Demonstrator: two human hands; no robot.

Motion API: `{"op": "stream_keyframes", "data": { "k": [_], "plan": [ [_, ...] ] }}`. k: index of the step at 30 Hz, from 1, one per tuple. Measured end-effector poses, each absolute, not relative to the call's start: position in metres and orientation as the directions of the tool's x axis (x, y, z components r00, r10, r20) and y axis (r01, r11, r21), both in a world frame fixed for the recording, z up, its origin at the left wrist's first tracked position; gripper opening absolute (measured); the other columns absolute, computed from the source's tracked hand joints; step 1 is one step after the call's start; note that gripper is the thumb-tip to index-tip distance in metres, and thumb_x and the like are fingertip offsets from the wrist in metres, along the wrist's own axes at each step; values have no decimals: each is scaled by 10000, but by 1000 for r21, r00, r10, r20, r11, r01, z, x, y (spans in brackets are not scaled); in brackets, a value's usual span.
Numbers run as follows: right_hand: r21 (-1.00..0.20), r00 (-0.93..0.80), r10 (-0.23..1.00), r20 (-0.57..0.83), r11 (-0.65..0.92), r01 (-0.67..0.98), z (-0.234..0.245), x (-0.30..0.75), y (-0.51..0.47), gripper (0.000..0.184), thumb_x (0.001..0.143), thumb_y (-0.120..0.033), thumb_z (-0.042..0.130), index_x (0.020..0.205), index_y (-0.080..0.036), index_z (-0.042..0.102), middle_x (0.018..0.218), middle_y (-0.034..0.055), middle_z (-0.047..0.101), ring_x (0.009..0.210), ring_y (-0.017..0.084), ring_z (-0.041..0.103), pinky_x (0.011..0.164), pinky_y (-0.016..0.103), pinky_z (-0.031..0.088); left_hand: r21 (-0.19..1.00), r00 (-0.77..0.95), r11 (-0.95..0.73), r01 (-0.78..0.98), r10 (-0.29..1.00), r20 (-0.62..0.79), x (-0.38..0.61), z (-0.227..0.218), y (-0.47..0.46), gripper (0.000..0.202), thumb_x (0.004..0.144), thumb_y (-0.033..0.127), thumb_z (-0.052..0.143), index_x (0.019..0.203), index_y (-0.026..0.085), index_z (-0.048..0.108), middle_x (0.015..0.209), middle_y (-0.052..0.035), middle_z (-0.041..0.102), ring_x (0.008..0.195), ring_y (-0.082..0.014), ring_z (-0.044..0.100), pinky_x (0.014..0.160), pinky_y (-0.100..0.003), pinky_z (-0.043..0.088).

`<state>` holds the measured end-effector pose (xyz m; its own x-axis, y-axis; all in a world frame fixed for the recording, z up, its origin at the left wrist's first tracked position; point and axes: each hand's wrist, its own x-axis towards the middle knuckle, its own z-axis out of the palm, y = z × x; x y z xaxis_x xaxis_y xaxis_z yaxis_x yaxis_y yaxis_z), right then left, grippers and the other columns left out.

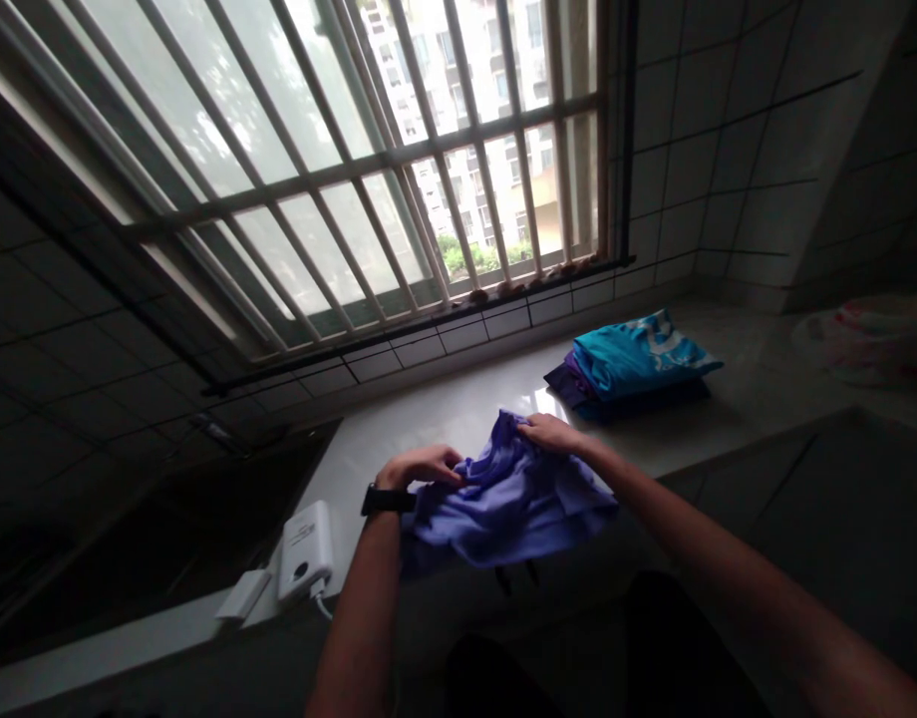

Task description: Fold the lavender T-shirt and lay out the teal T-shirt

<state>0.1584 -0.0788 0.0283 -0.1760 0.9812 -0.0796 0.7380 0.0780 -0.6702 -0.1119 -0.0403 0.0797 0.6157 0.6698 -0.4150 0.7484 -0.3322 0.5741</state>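
Note:
A purple garment (510,509) hangs bunched between my hands at the counter's front edge, its lower part draping over the side. My left hand (427,466), with a black watch on its wrist, is closed on the garment's upper left part. At the garment's upper right, my right hand (552,434) pinches the gathered cloth. What kind of garment it is cannot be made out. Just beyond my right hand lies a stack of folded clothes (642,359), bright blue with white print on top and darker pieces beneath.
The pale counter (406,419) runs below a barred window (429,150). A white power bank (306,551) with a cable plugged in and a small white block (243,595) rest at the left. A dark sink or recess (226,499) lies beyond them. Plastic bags (869,334) sit far right.

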Motion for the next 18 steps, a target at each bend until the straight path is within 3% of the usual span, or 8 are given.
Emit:
{"op": "stream_keyframes", "data": {
  "k": [2, 4, 8, 10, 12, 13, 15, 18],
  "plan": [
    [-761, -419, 873, -250, 90, 642, 49, 169, -80, 355, 965, -421, 568, 963, -129, 769, 874, 88, 754, 858, 230, 690, 740, 284, 529, 611, 658, -304, 731, 554, -510, -128, 105, -42, 294, 645, 423, 772, 752, 152, 731, 666, -8, 674, 642, -184, 605, 590, -260, 455],
    [-842, -523, 825, -214, 116, 527, 69, 181, -76, 361, 961, -446, 578, 995, -143, 771, 857, 56, 756, 823, 201, 687, 722, 257, 531, 650, 658, -326, 687, 659, -364, -143, 128, -37, 355, 681, 483, 730, 804, 150, 722, 712, -10, 678, 680, -182, 609, 613, -255, 450],
    [-722, -42, 993, 114, 112, 683, 90, 188, -59, 312, 1002, -335, 530, 1117, -137, 741, 1042, 104, 757, 967, 224, 692, 873, 279, 523, 470, 263, -329, 819, 943, 202, -150, 147, -19, 264, 777, 424, 627, 775, 163, 668, 742, -24, 669, 736, -193, 643, 670, -265, 461],
    [-653, 173, 952, 253, 36, 757, 86, 177, -54, 373, 1027, -210, 416, 1310, -118, 641, 1274, 166, 679, 1171, 255, 632, 1019, 338, 466, 348, 62, -237, 907, 893, 445, -135, 136, -14, 209, 852, 322, 543, 862, 158, 674, 889, -86, 705, 867, -230, 677, 770, -301, 498],
    [-615, 228, 921, 315, 16, 788, 68, 158, -56, 513, 997, -108, 366, 1503, -114, 447, 1523, 191, 482, 1386, 270, 472, 1147, 384, 359, 254, -12, -173, 951, 805, 593, -113, 111, -16, 311, 889, 209, 461, 1119, 128, 654, 1216, -179, 662, 1125, -271, 645, 942, -348, 495],
    [-588, 213, 924, 318, 15, 809, 55, 148, -59, 580, 974, -98, 398, 1552, -119, 370, 1600, 183, 381, 1452, 279, 389, 1184, 397, 314, 206, -3, -151, 967, 800, 600, -102, 95, -19, 408, 892, 182, 448, 1264, 106, 596, 1391, -214, 565, 1274, -292, 570, 1037, -376, 458],
    [-494, 117, 968, 222, 8, 870, 26, 129, -67, 659, 944, -175, 500, 1578, -121, 329, 1660, 177, 264, 1504, 329, 293, 1216, 462, 266, 116, 65, -122, 986, 911, 407, -84, 59, -26, 534, 918, 235, 466, 1430, 85, 482, 1544, -242, 423, 1425, -333, 432, 1137, -442, 390],
    [-405, 2, 996, 93, 36, 914, -11, 113, -74, 604, 981, -341, 467, 1539, -115, 418, 1652, 180, 277, 1522, 366, 246, 1224, 578, 185, 78, 94, -100, 992, 993, 75, -76, 14, -31, 579, 955, 418, 473, 1473, 160, 486, 1563, -220, 435, 1447, -396, 400, 1136, -567, 376]
  ]
}}
